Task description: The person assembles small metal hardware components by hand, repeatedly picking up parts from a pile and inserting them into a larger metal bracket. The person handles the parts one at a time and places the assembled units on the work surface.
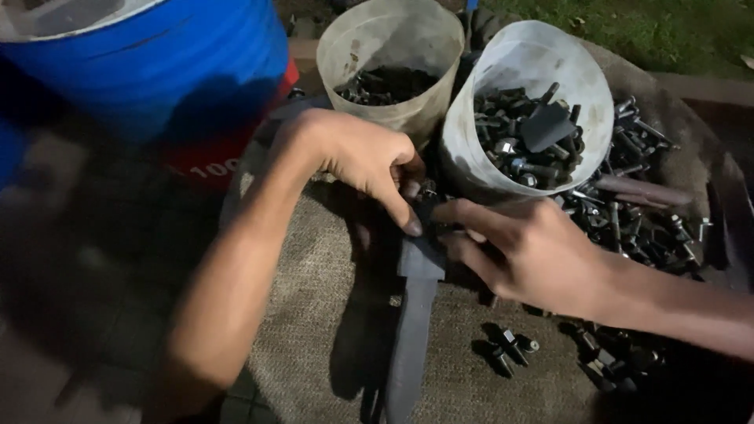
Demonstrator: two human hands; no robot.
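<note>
Dark flat strip (414, 314) lies on the burlap sacking (314, 314), long axis running from the lower frame edge up to the hands. Both grips meet at its upper end — left hand (357, 161) pinches it from the left, right hand (526, 251) closes from the right. Bolt-filled plastic tubs (526, 110) stand just behind.

Both hands (361, 157) (526, 251) grip a dark strap (415, 314) on burlap (314, 314).

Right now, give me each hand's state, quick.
Left hand: closed, pinching the top of the dark strap.
Right hand: fingers on the strap; grip cannot be told.
</note>
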